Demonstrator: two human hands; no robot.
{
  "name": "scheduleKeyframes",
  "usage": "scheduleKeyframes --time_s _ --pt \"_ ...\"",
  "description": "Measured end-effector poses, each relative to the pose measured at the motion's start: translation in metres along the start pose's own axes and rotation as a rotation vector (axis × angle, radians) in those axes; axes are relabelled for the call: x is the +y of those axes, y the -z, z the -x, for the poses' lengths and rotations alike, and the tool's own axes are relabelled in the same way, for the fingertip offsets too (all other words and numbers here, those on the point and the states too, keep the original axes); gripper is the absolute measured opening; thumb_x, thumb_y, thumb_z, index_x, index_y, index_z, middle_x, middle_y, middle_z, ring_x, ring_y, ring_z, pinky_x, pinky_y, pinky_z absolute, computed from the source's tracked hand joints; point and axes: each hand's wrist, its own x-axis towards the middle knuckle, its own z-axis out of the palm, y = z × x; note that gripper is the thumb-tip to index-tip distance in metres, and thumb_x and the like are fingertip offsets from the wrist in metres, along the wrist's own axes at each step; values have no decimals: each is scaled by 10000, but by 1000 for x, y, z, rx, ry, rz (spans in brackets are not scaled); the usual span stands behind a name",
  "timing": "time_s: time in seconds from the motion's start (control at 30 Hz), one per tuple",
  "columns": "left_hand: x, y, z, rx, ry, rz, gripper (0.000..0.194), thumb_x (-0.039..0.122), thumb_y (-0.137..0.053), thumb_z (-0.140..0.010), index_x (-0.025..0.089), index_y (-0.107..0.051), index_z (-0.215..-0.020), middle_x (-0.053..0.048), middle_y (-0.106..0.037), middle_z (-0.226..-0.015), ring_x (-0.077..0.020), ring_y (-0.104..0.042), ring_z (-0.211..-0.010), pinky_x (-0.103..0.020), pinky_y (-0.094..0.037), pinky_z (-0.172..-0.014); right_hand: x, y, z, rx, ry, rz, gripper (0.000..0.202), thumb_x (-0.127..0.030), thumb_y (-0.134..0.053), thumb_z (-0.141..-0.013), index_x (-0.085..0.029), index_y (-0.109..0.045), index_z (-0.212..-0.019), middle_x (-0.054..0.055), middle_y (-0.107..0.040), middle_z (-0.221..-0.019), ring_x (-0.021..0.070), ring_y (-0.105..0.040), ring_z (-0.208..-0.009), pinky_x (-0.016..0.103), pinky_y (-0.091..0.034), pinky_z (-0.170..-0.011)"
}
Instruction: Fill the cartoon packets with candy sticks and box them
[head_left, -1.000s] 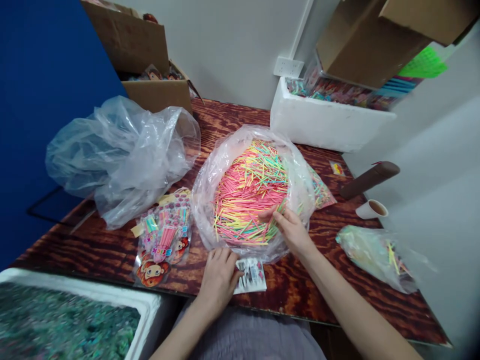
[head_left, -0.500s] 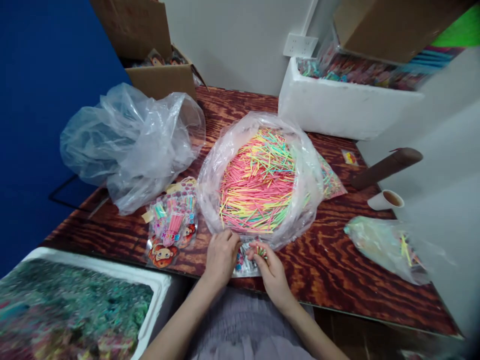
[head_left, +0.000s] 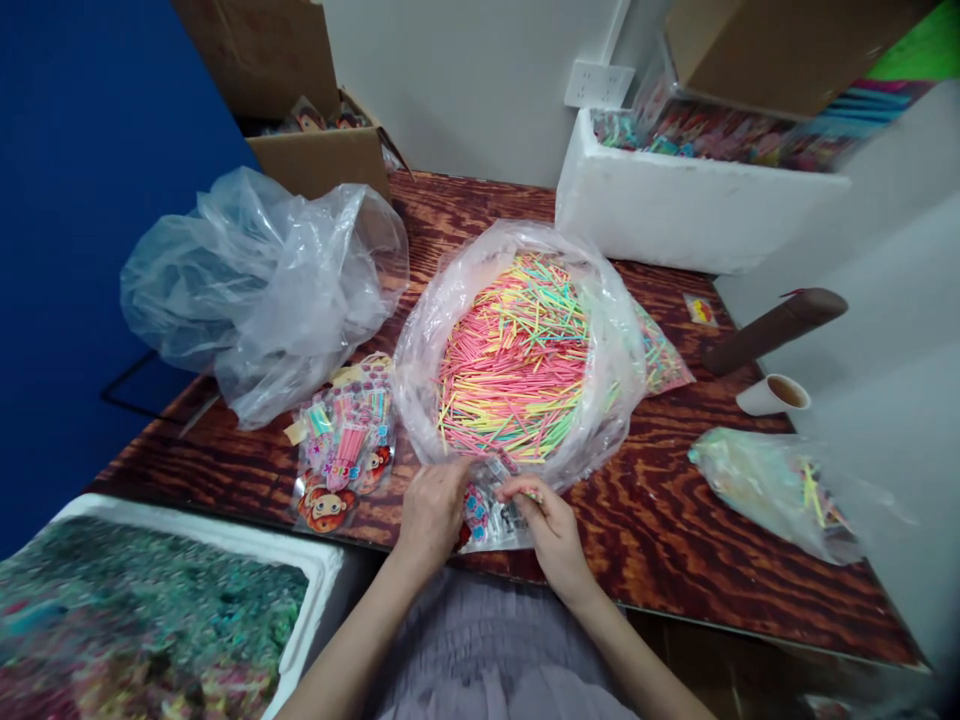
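Observation:
My left hand (head_left: 433, 508) is closed on the left edge of a small clear printed packet (head_left: 487, 520) at the table's front edge. My right hand (head_left: 553, 535) pinches a few short coloured sticks at the packet's right side; only their ends show between the fingers. Just beyond both hands stands a large clear plastic bag (head_left: 420, 350), its mouth wide. Inside lies a heap of thin pink, yellow and green sticks (head_left: 517, 370). Left of my left hand is a pile of filled packets (head_left: 341, 455) with cartoon heads and bundled sticks.
A crumpled clear bag (head_left: 277, 290) and a cardboard box (head_left: 322, 160) stand at back left. A white foam box (head_left: 675, 210) is back right. On the right are a brown bottle (head_left: 780, 330), a paper cup of drink (head_left: 772, 395) and a small bag (head_left: 780, 490). A full foam box (head_left: 322, 580) sits front left.
My hands have moved slightly apart, showing more of the packet between them. The packet's upper end now shows against the big bag's rim. The sticks stay in my right hand.

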Motion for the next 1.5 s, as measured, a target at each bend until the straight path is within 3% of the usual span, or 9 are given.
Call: scheduleKeyframes --time_s 0.13,0.33,0.47,0.77,0.87,0.97,1.1,1.23,1.5 --pt "6 11 -6 78 96 182 210 205 -423 -957 187 -628 -916 -72 -677 -983 -198 -620 -939 -328 -454 -845 -5 4 -6 -3 28 25 183 -274 -494 -957 -233 -660 -889 26 -659 -867 192 -612 -862 301 -446 -828" --pt "8 33 -17 272 561 728 168 331 -573 -870 183 -612 -940 -17 -639 -850 -156 -605 -793 -250 -470 -718 -8 6 -10 12 18 44 188 -293 -499 -956 -235 -668 -896 31 -668 -865 201 -621 -866 301 -452 -808" --pt "1 38 -24 313 687 1083 260 368 -677 -786 167 -635 -944 -3 -652 -853 -126 -591 -771 -211 -459 -704 -4 2 -11 7 4 42 179 -284 -508 -952 -239 -673 -900 24 -666 -866 191 -617 -855 293 -449 -803" --pt "-3 33 -20 137 614 886 355 474 -559 -859 167 -551 -681 49 -451 -601 -95 -415 -572 -197 -346 -542 -5 -4 -18 -3 -29 32 185 -299 -515 -940 -221 -668 -873 29 -667 -836 194 -619 -822 292 -456 -782" --pt "-6 34 -19 86 597 888 290 443 -590 -832 161 -611 -769 21 -547 -675 -119 -494 -640 -209 -402 -598 -4 -4 -19 -2 -39 32 187 -306 -512 -942 -219 -663 -872 28 -668 -832 193 -623 -820 292 -458 -786" --pt "-10 37 -19 152 610 930 232 374 -649 -787 167 -633 -890 13 -623 -763 -131 -558 -708 -216 -441 -668 -3 -4 -20 0 -35 27 176 -301 -522 -937 -222 -663 -868 24 -670 -821 188 -623 -810 289 -459 -780" --pt "-11 42 -16 229 586 787 195 355 -625 -815 166 -661 -781 22 -618 -683 -122 -539 -646 -202 -419 -611 -2 -6 -20 5 -33 16 174 -309 -525 -934 -225 -661 -864 22 -679 -821 188 -623 -798 294 -466 -771" --pt "-8 40 -11 190 508 734 221 355 -603 -840 167 -719 -825 -11 -689 -763 -151 -596 -711 -225 -456 -663 -2 -4 -23 19 -44 11 183 -340 -544 -925 -218 -661 -854 27 -685 -826 191 -627 -815 300 -471 -781" --pt "8 32 -11 39 415 806 253 353 -570 -876 174 -742 -830 -41 -708 -803 -169 -623 -751 -259 -483 -697 -47 1 -80 135 -127 -559 156 -393 -658 -842 -248 -602 -854 25 -731 -832 236 -691 -887 458 -515 -882"
